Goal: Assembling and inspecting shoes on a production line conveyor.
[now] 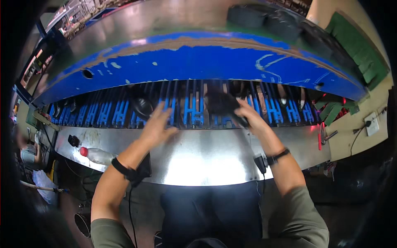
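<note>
My right hand (251, 116) is closed on the near end of a black, elongated object (221, 101), blurred and perhaps a shoe. The object's far part reaches into the long opening under the blue panel. My left hand (154, 129) has its fingers apart, smeared a little by motion, and holds nothing that I can see. Just beyond its fingertips is a rounded, glossy black object (142, 106) above the conveyor slats (192, 110), which are dark with blue parts. Both wrists wear black bands, with a small dark box by each.
A steel ledge (202, 155) runs below the opening, overhung by a blue panel (198, 62). On the ledge's left lie a red-capped clear bottle (97, 156) and a small black item (73, 141). A hammer-like tool (329, 135) lies right. Another person (31, 155) is far left.
</note>
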### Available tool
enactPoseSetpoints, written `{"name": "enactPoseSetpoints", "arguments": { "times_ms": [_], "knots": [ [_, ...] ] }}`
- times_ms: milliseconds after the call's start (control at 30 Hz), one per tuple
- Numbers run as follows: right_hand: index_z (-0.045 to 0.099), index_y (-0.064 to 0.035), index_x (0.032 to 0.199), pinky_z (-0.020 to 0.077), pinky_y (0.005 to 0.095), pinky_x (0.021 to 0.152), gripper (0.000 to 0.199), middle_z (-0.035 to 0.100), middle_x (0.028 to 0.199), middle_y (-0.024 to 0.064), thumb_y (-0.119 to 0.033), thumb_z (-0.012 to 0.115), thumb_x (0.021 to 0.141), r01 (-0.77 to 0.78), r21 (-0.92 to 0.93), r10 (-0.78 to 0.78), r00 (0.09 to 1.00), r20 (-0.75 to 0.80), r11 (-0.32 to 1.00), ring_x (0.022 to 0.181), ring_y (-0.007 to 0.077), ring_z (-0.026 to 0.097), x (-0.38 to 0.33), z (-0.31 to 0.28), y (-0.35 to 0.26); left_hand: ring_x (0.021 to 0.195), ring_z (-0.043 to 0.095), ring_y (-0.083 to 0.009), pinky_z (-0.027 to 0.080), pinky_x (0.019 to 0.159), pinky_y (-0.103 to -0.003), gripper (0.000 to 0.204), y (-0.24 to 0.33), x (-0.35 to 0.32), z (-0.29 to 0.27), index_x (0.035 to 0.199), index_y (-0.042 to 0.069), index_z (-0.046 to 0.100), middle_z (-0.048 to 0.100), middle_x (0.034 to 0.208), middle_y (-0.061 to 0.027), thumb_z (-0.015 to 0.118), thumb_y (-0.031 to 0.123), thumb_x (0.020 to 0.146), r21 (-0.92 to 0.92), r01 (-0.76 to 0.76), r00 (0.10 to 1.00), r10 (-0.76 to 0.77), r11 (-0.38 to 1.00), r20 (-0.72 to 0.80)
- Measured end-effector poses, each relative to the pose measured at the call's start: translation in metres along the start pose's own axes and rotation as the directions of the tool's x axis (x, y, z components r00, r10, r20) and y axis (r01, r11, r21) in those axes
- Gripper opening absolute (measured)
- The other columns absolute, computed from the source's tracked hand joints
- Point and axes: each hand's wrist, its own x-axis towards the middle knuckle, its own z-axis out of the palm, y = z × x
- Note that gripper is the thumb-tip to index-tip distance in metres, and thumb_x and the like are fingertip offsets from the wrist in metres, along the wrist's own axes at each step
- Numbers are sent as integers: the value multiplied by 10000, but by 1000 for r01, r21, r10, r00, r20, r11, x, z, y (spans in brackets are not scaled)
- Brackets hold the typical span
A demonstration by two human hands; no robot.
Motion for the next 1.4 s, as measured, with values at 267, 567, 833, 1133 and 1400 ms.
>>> {"name": "enactPoseSetpoints", "arguments": {
  "times_ms": [267,567,833,1133,1400],
  "knots": [
    [500,25,1406,519,402,958,601,625,1309,225,-165,698,872,88,-718,-490,787,-375,691,1141,318,657,-252,-17,127,1329,477,-418,412,1098,-487,498,259,108,-152,1339,13,563,503,1436,-233,684,179,886,182,-774,525,775,607,-351],
    [589,-10,1253,531,458,909,458,666,1167,206,-172,742,853,180,-833,-765,528,-367,524,1066,400,650,-270,10,140,912,648,-378,492,794,-466,233,251,209,-196,980,8,662,682,946,-204,720,204,868,378,-303,892,401,874,-210],
    [455,-47,1376,522,490,907,686,579,1197,230,-56,762,762,85,-871,-638,716,-285,484,1093,437,599,-285,3,138,788,644,-279,514,751,-362,188,326,17,-238,881,23,665,675,840,-135,762,180,844,-49,-426,804,353,904,-479],
    [555,-34,1287,549,466,735,628,683,844,141,-149,811,726,385,-921,-877,461,135,61,767,381,655,-328,80,-32,537,603,-304,493,496,-416,311,304,-342,-13,704,79,561,569,617,-93,754,276,849,-255,-242,961,267,936,69],
    [682,-14,922,528,302,776,260,705,870,86,-135,815,734,355,-458,-447,888,-108,815,831,172,669,-356,111,17,875,643,-316,521,797,-418,178,212,-330,-15,905,33,654,654,899,-132,755,122,789,-299,-108,906,-30,948,-423]
  ]
}}
